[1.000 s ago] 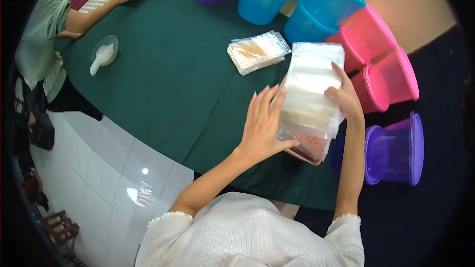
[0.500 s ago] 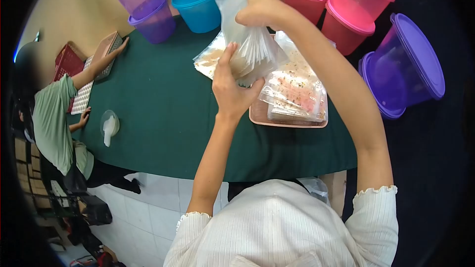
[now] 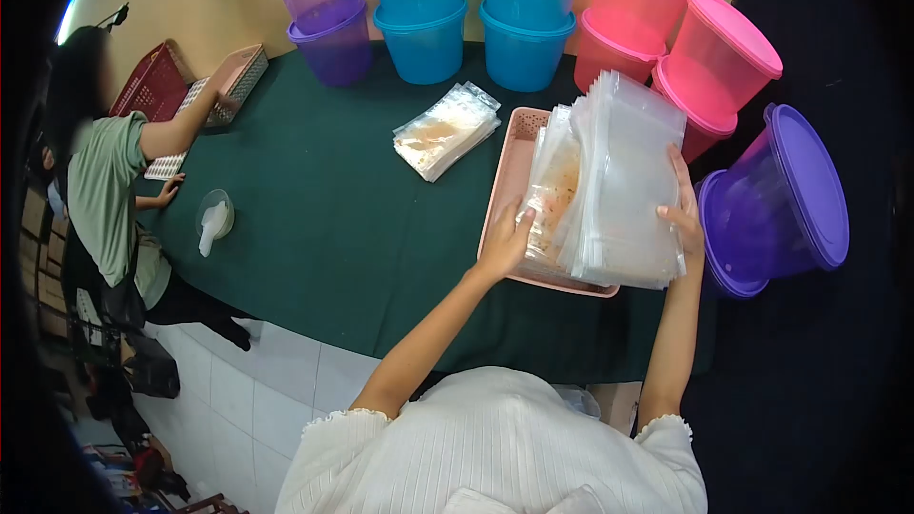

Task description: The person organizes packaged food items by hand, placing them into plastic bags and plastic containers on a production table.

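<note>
A thick stack of clear plastic bags point(image 3: 633, 181) stands tilted over the right part of a pink basket point(image 3: 503, 171). My right hand point(image 3: 685, 219) grips the stack's right edge, with fingers on its front and side. My left hand point(image 3: 506, 243) is at the basket's left side, its thumb and fingers closed on the edge of the filled packets point(image 3: 554, 195) that lie in the basket. These packets show orange and red bits. Left of the basket, a smaller pile of filled packets point(image 3: 443, 133) lies on the green cloth point(image 3: 333, 200).
Stacked tubs stand along the back: purple point(image 3: 328, 43), blue point(image 3: 419, 43) and pink point(image 3: 633, 0). More purple tubs point(image 3: 781, 200) are at the right. A small bowl with a white scoop point(image 3: 215, 219) sits at the left, near another person point(image 3: 105, 190) reaching to a basket point(image 3: 238, 81).
The clear bags have moved from above the left pile to the right, over the basket. My left hand has let go of them and moved down to the basket's packets. The view has shifted.
</note>
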The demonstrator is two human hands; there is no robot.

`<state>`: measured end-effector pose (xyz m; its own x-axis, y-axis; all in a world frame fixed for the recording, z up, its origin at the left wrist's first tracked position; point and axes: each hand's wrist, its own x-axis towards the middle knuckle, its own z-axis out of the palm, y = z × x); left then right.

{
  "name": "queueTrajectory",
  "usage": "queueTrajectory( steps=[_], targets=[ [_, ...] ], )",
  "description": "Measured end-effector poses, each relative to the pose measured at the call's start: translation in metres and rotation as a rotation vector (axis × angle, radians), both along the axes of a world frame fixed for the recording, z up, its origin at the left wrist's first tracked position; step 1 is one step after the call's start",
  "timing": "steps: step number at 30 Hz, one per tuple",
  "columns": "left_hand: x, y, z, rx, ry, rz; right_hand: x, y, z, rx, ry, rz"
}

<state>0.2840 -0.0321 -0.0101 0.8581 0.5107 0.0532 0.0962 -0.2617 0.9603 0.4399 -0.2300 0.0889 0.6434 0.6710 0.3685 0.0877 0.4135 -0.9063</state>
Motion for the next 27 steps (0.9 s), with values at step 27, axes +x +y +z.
queueTrajectory(
  steps=[27],
  targets=[
    [-0.010,-0.017,0.056,0.794,-0.117,-0.393,-0.041,0.008,0.029,0.249,0.121,-0.207]
  ],
)
